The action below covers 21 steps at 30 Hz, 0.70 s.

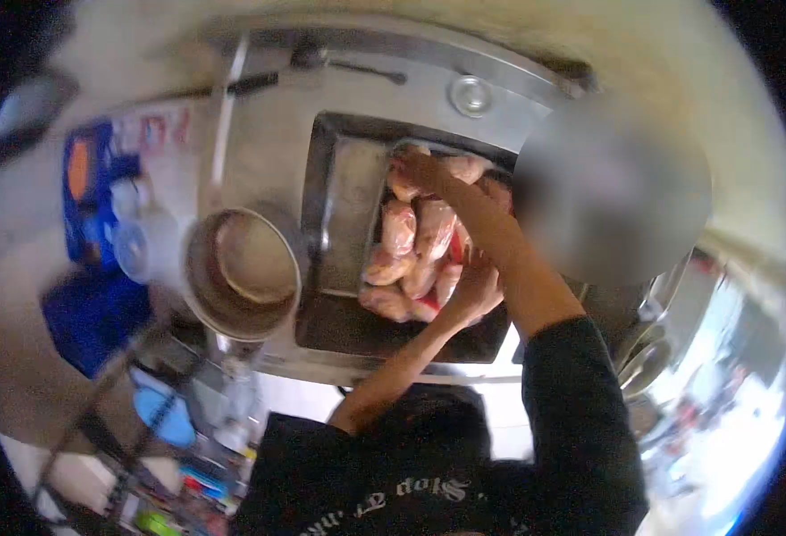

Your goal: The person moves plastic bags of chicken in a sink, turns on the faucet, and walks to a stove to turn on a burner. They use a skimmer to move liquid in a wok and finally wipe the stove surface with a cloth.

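Note:
A pack of raw meat pieces [400, 228], pinkish and shiny as if under clear film, lies over the dark sink basin [370, 339]. My right hand [417, 171] reaches across to its far left corner, with the fingers bent down onto it. At the near right side, my left hand [478, 288] is curled against the pack's edge. Red patches show between the pieces. My right forearm hides part of the pack's right side, and the fingertips of both hands are hard to make out.
Left of the basin stands a large metal pot [293, 290]. Beyond it are clear plastic tubs [138, 250] and a blue-and-white bag [89, 196]. A round drain fitting [471, 94] sits at the back. A blurred grey round object [616, 196] looms at right.

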### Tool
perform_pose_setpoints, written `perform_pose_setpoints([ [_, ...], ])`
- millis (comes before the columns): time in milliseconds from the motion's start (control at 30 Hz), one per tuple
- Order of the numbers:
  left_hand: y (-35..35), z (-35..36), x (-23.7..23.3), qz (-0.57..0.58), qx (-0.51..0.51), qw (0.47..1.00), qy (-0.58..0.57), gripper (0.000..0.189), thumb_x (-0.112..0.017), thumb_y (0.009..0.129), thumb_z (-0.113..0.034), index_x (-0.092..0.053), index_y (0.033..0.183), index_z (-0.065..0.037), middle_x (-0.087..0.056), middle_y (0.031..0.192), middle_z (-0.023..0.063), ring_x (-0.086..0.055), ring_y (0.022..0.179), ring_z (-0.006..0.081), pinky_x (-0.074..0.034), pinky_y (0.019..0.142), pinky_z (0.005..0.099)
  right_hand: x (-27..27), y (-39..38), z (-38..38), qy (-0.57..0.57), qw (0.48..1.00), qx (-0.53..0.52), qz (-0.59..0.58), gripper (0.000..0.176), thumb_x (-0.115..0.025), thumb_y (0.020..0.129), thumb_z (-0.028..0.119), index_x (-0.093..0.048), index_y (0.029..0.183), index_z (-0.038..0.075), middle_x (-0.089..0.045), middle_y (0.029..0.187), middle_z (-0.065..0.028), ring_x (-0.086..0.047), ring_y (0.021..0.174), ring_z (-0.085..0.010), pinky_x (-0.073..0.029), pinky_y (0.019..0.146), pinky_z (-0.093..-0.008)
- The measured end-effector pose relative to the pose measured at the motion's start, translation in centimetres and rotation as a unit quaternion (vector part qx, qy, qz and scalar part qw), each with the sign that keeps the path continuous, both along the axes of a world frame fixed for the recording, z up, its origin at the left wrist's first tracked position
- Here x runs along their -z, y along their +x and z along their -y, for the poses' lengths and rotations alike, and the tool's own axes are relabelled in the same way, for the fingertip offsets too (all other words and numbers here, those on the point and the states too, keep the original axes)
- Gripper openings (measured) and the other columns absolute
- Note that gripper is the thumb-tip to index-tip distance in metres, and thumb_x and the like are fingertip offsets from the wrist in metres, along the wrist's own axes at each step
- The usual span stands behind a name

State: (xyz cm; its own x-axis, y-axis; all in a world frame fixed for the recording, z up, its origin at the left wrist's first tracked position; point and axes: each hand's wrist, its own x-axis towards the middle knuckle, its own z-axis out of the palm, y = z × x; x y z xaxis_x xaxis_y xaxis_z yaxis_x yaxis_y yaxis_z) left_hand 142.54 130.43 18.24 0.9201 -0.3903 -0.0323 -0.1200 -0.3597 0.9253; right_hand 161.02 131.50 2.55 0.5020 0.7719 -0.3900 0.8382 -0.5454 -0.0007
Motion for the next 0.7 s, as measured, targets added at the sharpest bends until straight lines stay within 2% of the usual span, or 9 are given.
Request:
perform_pose_setpoints([
  [100,-0.2,-4.2,-5.2,-0.084,0.136,0.987,0.016,0.029,-0.052,0.080,-0.020,-0.051,0.101,0.000,-0.048,0.105,0.0201,-0.045,0.102,0.0323,-0.029,0.092,0.0464,-1.5,-1.4,-2.0,-0.082,0.989,0.126,0.019,0.059,-0.063,0.068,0.030,-0.043,0.119,0.008,-0.042,0.122,-0.0098,-0.042,0.111,-0.0286,-0.038,0.090,-0.0392],
  [233,-3.7,-10.7,-8.0,-0.291,0.190,0.933,-0.092,0.030,-0.051,0.085,-0.029,-0.053,0.099,-0.002,-0.058,0.103,0.0111,-0.056,0.092,0.0202,-0.044,0.081,0.0301,-16.1,-7.6,4.7,0.166,0.965,0.203,-0.007,0.050,-0.061,0.073,0.028,-0.047,0.115,0.005,-0.046,0.118,-0.0112,-0.046,0.106,-0.0305,-0.041,0.086,-0.0393],
  [300,-5.5,-13.4,-4.7,-0.561,0.093,0.809,-0.146,0.027,-0.050,0.085,-0.026,-0.053,0.099,-0.003,-0.058,0.104,0.0124,-0.057,0.090,0.0223,-0.044,0.081,0.0308,-21.6,-12.4,10.7,0.524,0.722,0.358,-0.277,0.040,-0.054,0.082,0.024,-0.047,0.114,0.001,-0.055,0.108,-0.0131,-0.053,0.098,-0.0233,-0.042,0.085,-0.0350],
  [333,-5.7,-13.2,-3.2,-0.556,0.102,0.812,-0.143,0.027,-0.050,0.085,-0.026,-0.053,0.099,-0.003,-0.058,0.104,0.0124,-0.057,0.090,0.0223,-0.044,0.081,0.0308,-21.7,-14.4,14.0,0.605,0.640,0.358,-0.310,0.035,-0.050,0.086,0.023,-0.049,0.111,0.000,-0.058,0.102,-0.0123,-0.054,0.095,-0.0185,-0.043,0.082,-0.0329],
  [400,-5.7,-11.3,-0.2,-0.087,0.137,0.951,0.263,0.023,-0.051,0.085,-0.021,-0.053,0.100,-0.004,-0.057,0.104,0.0135,-0.057,0.090,0.0228,-0.045,0.081,0.0319,-23.4,-17.6,19.9,0.313,0.809,0.464,-0.178,0.024,-0.047,0.087,0.020,-0.062,0.087,0.001,-0.062,0.084,-0.0136,-0.060,0.077,-0.0247,-0.046,0.071,-0.0335],
  [467,-2.0,-5.6,4.6,0.348,0.144,0.912,0.160,0.025,-0.053,0.082,-0.016,-0.052,0.105,-0.006,-0.058,0.102,0.0139,-0.056,0.092,0.0228,-0.044,0.082,0.0324,-20.6,-19.9,25.5,0.389,0.813,0.420,-0.110,0.023,-0.046,0.086,0.023,-0.060,0.095,0.008,-0.060,0.087,-0.0163,-0.060,0.074,-0.0295,-0.047,0.067,-0.0368],
  [500,0.2,-1.1,2.7,0.107,0.030,0.994,-0.015,0.028,-0.053,0.081,-0.014,-0.051,0.108,-0.005,-0.058,0.101,0.0142,-0.055,0.093,0.0224,-0.043,0.083,0.0319,-20.3,-20.2,27.1,0.455,0.740,0.471,-0.153,0.021,-0.049,0.085,0.021,-0.059,0.096,0.006,-0.061,0.087,-0.0150,-0.060,0.076,-0.0260,-0.048,0.067,-0.0349],
  [533,2.4,3.3,0.7,-0.144,-0.087,0.967,-0.190,0.032,-0.054,0.080,-0.012,-0.050,0.111,-0.004,-0.058,0.100,0.0146,-0.054,0.094,0.0221,-0.042,0.084,0.0314,-19.9,-20.5,28.2,0.516,0.657,0.513,-0.196,0.021,-0.052,0.083,0.018,-0.058,0.096,0.003,-0.061,0.086,-0.0136,-0.061,0.078,-0.0225,-0.048,0.067,-0.0329],
  [700,14.3,17.0,6.5,-0.184,-0.198,0.934,-0.232,0.043,-0.061,0.075,-0.022,-0.049,0.108,0.002,-0.058,0.092,0.0131,-0.054,0.086,0.0197,-0.042,0.076,0.0282,-20.6,-17.4,32.1,0.558,0.666,0.486,-0.097,0.023,-0.056,0.081,0.014,-0.056,0.098,0.000,-0.061,0.086,-0.0091,-0.059,0.079,-0.0165,-0.047,0.067,-0.0287],
])
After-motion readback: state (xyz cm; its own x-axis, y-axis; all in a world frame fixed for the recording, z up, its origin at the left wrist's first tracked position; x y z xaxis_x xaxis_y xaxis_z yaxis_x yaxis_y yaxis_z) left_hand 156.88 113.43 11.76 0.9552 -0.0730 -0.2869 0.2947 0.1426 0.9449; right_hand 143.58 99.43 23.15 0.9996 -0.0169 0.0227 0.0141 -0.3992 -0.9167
